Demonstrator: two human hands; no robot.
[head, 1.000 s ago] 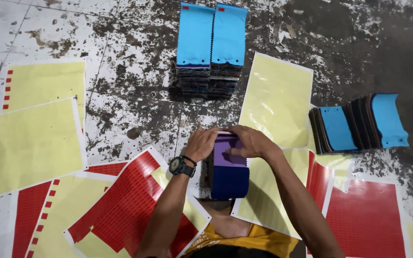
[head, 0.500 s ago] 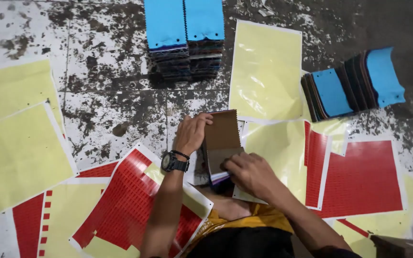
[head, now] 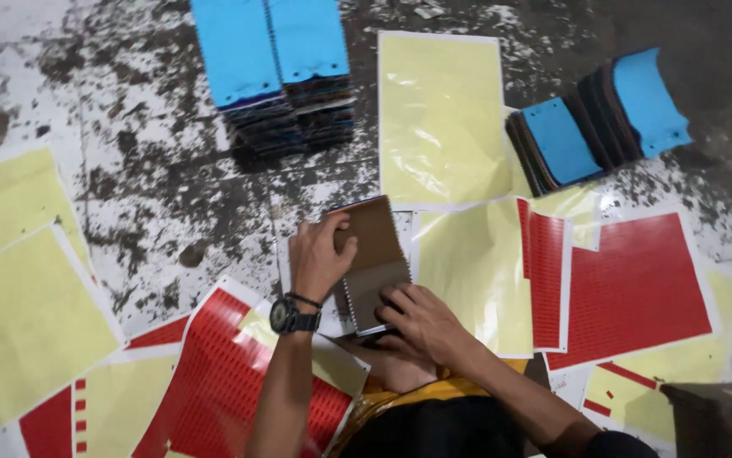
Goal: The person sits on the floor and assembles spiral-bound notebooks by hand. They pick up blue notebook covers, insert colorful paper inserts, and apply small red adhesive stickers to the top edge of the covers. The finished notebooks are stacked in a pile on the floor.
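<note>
**Operator A:** Report the position of the workpiece.

**Operator B:** The brown notebook (head: 376,254) sits at the centre of the view, directly ahead of the seated person, on top of a low pile of notebooks on the speckled floor (head: 154,195). Its spiral edge faces the left hand. A pale yellow backing sheet (head: 472,280) lies just beside it on the right.

**Operator A:** State of the left hand?

**Operator B:** The left hand (head: 319,254) is closed on the notebook's upper left part, fingers curled over the cover, thumb side against the spiral edge. A black wristwatch (head: 291,315) is on that wrist.

**Operator A:** State of the right hand?

**Operator B:** The right hand (head: 421,321) rests on the lower right corner of the notebook, fingers bent and pressing on the cover. It touches the cover; I cannot tell whether it grips it.

**Operator A:** Surrounding items?

**Operator B:** Two stacks of blue-covered notebooks (head: 272,68) stand at the top, well apart from the hands. A fanned row of blue and dark notebooks (head: 595,119) lies at the upper right. Red sticker sheets (head: 637,288) lie right of the backing sheet, and another red sheet (head: 222,382) lies under the left forearm. Large yellow sheets (head: 18,314) cover the floor on the left.
</note>
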